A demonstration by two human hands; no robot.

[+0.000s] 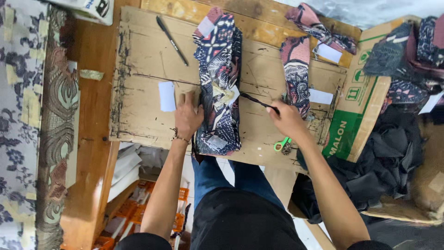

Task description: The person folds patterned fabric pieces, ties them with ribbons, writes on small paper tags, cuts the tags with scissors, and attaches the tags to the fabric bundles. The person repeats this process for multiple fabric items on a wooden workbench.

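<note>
Right hand [287,119] grip closed on thin black tool [259,102]; scissors [282,144] half hidden beneath.

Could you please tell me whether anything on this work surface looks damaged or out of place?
The flat brown cardboard sheet used as a work mat is scored with dark cuts and frayed along its left edge. Green-handled scissors lie at its near edge beside the right hand, handles partly overhanging. Nothing looks spilled.

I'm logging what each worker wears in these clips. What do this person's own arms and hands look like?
Both arms are bare to the bottom of the picture. The left hand has a thin bracelet at the wrist. The right hand shows no ring, watch or glove. No gloves on either.
</note>
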